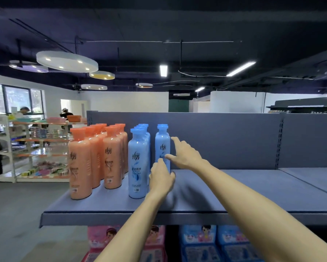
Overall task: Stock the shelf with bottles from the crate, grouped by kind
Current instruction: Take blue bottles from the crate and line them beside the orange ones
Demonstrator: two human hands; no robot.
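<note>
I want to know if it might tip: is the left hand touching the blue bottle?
Touching. The head view shows the left hand wrapped against the base of the right-hand blue bottle.

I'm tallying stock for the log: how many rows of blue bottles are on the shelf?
2: a longer row beside the orange bottles, and a shorter row right of it, at both hands. Bottles behind may be hidden.
</note>
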